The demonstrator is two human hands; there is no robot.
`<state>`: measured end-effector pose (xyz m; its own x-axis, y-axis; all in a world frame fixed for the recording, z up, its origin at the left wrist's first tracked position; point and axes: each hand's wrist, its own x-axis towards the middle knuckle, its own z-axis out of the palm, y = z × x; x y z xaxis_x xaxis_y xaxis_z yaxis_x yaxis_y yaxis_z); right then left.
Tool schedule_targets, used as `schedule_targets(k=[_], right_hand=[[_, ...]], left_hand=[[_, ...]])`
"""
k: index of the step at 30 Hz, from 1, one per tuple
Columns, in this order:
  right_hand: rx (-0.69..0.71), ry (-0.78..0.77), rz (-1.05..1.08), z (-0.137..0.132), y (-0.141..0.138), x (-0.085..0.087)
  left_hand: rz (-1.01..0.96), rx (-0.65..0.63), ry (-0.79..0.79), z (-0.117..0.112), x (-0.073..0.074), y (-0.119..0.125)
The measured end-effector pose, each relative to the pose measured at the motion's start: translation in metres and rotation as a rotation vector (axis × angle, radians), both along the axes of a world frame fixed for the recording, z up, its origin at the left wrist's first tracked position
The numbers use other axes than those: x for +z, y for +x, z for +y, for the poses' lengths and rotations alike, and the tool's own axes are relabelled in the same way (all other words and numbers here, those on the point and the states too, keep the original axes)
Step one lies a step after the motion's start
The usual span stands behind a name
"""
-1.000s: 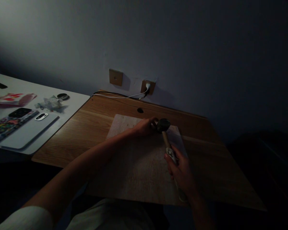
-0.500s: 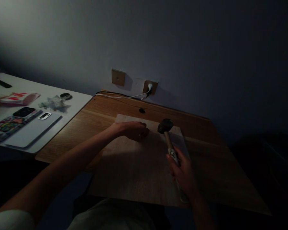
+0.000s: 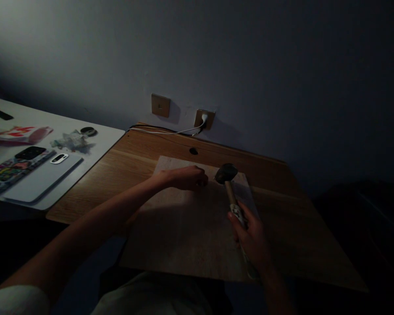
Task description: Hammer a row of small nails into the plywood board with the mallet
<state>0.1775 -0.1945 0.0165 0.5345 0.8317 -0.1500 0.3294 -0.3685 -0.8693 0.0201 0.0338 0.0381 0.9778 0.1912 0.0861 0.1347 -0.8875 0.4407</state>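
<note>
A pale wooden board point(image 3: 184, 236) lies on the brown wooden desk point(image 3: 282, 227) in dim light. My right hand point(image 3: 249, 236) is closed around the handle of a hammer point(image 3: 228, 183), whose dark head hovers over the board's far right part. My left hand point(image 3: 187, 178) rests on the far part of the board, just left of the hammer head, with its fingers curled together in a pinch. Whatever it holds is too small and dark to make out.
A white table point(image 3: 101, 138) adjoins the desk on the left and carries a laptop point(image 3: 42, 178), a phone in a colourful case point(image 3: 9, 169), a red-and-white packet point(image 3: 22, 134) and small items. Wall sockets point(image 3: 203, 118) with a white cable sit behind the desk.
A second ago my left hand reached up beside the hammer head; it has drawn back left and curled its fingers on the board. The hammer has stayed nearly still.
</note>
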Motion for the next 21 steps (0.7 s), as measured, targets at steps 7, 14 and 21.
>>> schedule_targets(k=[7,14,21], right_hand=[[0.012,0.014,-0.001,-0.001,0.002,-0.001],[0.01,0.032,0.017,0.001,0.001,-0.006],[0.005,0.02,0.0,-0.001,0.002,-0.005]], left_hand=[[-0.042,0.048,-0.141,0.018,-0.008,0.006],[-0.182,0.292,-0.145,0.024,-0.027,0.026],[-0.175,0.241,-0.059,0.025,-0.039,0.027]])
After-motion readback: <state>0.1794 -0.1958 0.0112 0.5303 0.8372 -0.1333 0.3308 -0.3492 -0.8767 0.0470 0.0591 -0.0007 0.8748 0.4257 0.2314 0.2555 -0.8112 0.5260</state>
